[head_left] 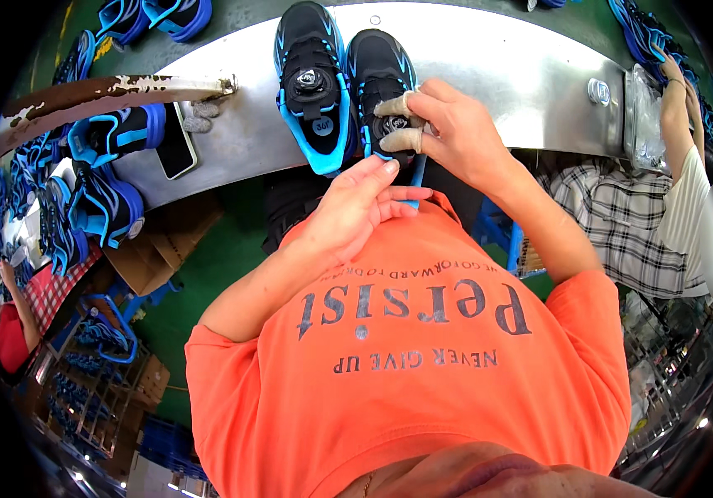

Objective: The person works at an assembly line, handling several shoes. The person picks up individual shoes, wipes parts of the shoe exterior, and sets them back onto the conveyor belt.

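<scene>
Two black sneakers with bright blue trim stand side by side on the metal bench, toes away from me. The left sneaker (306, 58) has a round dial on its tongue and stands untouched. On the right sneaker (377, 62), my right hand (460, 133) closes thumb and forefinger around the dial (393, 124). Pale finger covers sit on those two fingertips. My left hand (360, 203) is at the heel of the same sneaker, palm turned up, fingers stretched and apart. Its thumb tip reaches the heel collar, and the heel is partly hidden by the hands.
The curved metal bench (489, 50) has a rusty bar (115, 91) over its left end. A phone (175, 145) and grey scraps (201, 116) lie near it. More sneakers (107, 195) crowd the left. A co-worker's arm (676, 108) reaches over a plastic-lined tray (645, 116) at right.
</scene>
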A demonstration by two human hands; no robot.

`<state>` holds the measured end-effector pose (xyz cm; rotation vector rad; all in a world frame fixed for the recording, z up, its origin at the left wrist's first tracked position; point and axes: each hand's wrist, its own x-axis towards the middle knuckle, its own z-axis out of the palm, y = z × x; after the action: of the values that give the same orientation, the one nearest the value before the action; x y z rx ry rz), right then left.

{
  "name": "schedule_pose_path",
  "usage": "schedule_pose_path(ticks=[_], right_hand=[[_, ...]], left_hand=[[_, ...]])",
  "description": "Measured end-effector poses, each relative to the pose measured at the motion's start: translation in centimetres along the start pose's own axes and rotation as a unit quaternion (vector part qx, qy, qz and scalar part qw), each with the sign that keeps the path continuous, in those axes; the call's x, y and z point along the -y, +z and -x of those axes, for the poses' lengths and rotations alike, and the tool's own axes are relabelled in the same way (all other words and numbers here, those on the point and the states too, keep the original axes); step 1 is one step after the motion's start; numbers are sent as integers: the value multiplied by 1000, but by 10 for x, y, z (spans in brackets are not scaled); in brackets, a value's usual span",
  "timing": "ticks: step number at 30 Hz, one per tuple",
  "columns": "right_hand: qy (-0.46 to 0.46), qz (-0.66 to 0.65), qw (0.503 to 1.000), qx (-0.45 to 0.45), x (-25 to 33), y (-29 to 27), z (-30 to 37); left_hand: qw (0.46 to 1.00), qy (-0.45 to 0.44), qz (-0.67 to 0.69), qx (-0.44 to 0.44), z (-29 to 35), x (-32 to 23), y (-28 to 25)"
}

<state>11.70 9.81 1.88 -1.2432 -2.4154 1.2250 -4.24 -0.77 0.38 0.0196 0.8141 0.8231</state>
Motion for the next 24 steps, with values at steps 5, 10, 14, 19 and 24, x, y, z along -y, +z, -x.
schedule_pose_path(ticks=[5, 10, 14, 19, 24], right_hand=[[-116, -72, 990, 25, -8, -7, -8], [-41, -64, 997, 31, -8, -6, -9], [-57, -49, 997, -31, -26, -19, -42], [-78, 9, 995, -61, -28, -8, -97], [-102, 39, 991, -72, -52, 15, -143]], left_hand=[[1000, 2, -14, -22, 3, -1, 7], [957, 8, -288, 0, 21, -48, 5], [576, 464, -634, -226, 9, -89, -6], [712, 339, -600, -136, -22, -106, -22], [615, 415, -658, -129, -18, -107, -26]])
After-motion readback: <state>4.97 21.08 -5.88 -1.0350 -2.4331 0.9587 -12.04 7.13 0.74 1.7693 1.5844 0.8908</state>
